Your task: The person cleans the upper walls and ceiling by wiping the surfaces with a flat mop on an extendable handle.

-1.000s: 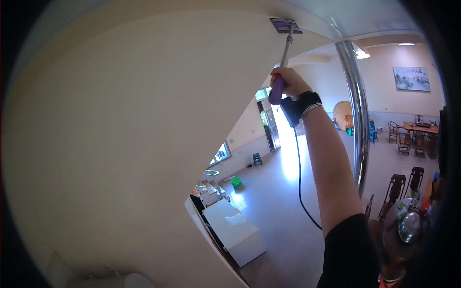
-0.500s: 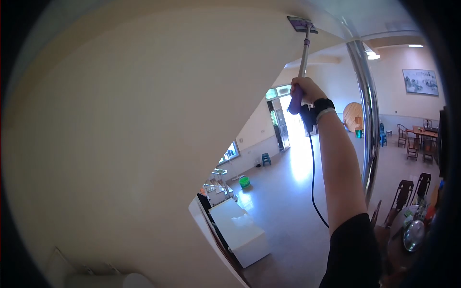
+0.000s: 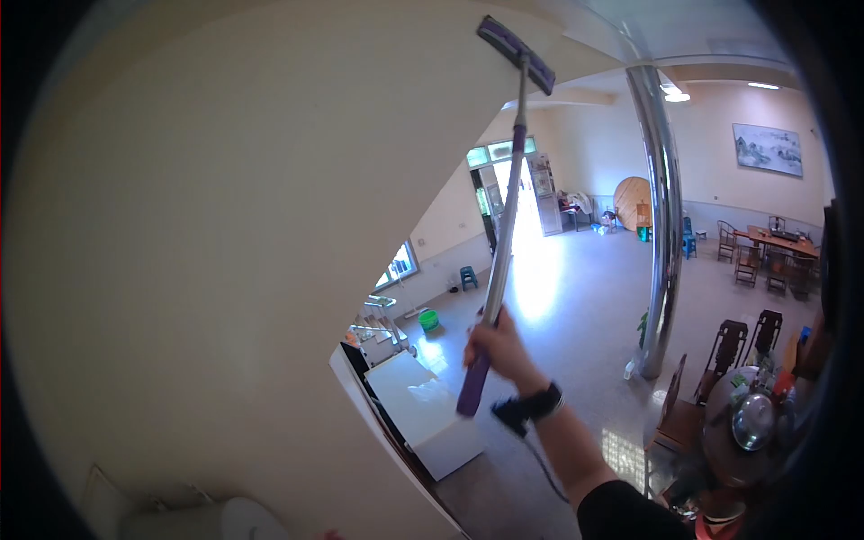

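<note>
My right hand is wrapped round the lower pole of a flat mop, just above its purple grip. The silver pole rises, leaning a little to the right, to a purple rectangular mop head. That head is tilted and overlaps the upper part of the cream wall, near its slanted edge. A black band with a dark device and cable circles my right wrist. Of my left hand, only a small blurred bit shows at the bottom edge, its fingers hidden.
A shiny metal column stands to the right. Dark chairs and a round table holding a metal lid are at lower right. Below the wall edge sits a white box-like cabinet; a green bucket stands beyond it.
My right hand has come down and left, bringing the mop lower. The mop head has shifted left and turned to a steeper slant, and more of the pole shows. The view has shifted slightly right.
</note>
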Demonstrator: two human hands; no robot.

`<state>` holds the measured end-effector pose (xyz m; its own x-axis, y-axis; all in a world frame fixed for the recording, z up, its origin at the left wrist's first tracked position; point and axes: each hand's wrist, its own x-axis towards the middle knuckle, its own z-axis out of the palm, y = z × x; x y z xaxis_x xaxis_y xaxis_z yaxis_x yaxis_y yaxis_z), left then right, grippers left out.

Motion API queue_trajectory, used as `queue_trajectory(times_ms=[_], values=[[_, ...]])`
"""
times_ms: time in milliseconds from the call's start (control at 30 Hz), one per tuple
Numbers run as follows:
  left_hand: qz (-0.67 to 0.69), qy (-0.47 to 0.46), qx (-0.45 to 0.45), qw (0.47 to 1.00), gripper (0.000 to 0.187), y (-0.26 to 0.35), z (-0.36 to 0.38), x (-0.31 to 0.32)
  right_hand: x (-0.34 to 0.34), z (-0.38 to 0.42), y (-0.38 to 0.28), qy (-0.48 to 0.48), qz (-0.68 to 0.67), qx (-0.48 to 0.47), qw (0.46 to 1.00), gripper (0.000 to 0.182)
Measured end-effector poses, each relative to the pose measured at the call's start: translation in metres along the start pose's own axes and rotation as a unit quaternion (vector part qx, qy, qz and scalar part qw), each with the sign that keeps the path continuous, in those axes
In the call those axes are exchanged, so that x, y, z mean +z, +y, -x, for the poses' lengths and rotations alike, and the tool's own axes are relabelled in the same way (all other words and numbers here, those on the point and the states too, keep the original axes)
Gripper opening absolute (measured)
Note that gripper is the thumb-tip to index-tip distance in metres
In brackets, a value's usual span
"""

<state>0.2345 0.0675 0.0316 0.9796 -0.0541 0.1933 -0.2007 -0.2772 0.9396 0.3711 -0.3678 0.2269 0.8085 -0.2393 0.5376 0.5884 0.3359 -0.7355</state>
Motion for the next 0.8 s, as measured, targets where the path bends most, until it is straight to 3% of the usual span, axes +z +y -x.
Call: queue_trajectory(times_ms=[67, 100, 133, 233, 300, 433, 500, 533, 567, 633, 733, 767, 800], values=[[0.007, -0.083, 0.059, 0.995, 0.038, 0.054, -0.014, 0.050, 0.022, 0.048, 0.020, -0.044, -0.010, 0.019, 0.999, 0.035], [-0.014, -0.120, 0.040, 0.992, 0.042, 0.101, -0.009, 0.069, 0.029, 0.071, 0.034, -0.054, 0.007, 0.042, 0.998, 0.035], [0.041, -0.158, 0.120, 0.979, 0.045, 0.073, -0.017, 0.086, 0.038, 0.094, 0.046, -0.078, -0.008, 0.052, 0.996, 0.034], [0.028, -0.206, 0.133, 0.969, 0.050, 0.073, -0.003, 0.111, 0.079, 0.166, 0.057, -0.083, -0.013, 0.153, 0.985, 0.035], [-0.073, -0.228, 0.039, 0.970, 0.060, 0.032, 0.003, 0.111, 0.094, 0.199, 0.073, -0.113, 0.025, 0.113, 0.987, 0.029], [-0.189, -0.194, -0.004, 0.963, 0.059, 0.044, 0.046, 0.101, 0.108, 0.254, 0.103, -0.111, 0.034, 0.107, 0.987, 0.033], [-0.042, -0.157, -0.083, 0.983, 0.050, 0.044, 0.057, 0.098, 0.111, 0.256, 0.119, -0.152, 0.047, 0.088, 0.983, 0.039], [-0.042, -0.155, -0.084, 0.983, 0.050, 0.041, 0.059, 0.097, 0.114, 0.255, 0.121, -0.194, 0.063, 0.067, 0.977, 0.046], [-0.021, -0.141, -0.064, 0.988, 0.048, 0.035, 0.059, 0.096, 0.117, 0.257, 0.120, -0.196, 0.060, 0.069, 0.976, 0.046], [0.019, -0.111, -0.019, 0.993, 0.044, 0.018, 0.051, 0.095, 0.136, 0.248, 0.089, -0.158, -0.019, 0.180, 0.971, 0.053], [0.061, -0.073, 0.027, 0.995, 0.039, -0.002, 0.043, 0.094, 0.147, 0.256, 0.098, -0.093, 0.005, 0.207, 0.974, 0.056], [0.089, -0.070, 0.032, 0.993, 0.037, -0.007, 0.042, 0.098, 0.146, 0.260, 0.109, -0.097, 0.005, 0.206, 0.974, 0.056], [0.115, -0.069, 0.037, 0.990, 0.035, -0.010, 0.041, 0.099, 0.145, 0.267, 0.125, -0.051, 0.065, 0.109, 0.991, 0.052]])
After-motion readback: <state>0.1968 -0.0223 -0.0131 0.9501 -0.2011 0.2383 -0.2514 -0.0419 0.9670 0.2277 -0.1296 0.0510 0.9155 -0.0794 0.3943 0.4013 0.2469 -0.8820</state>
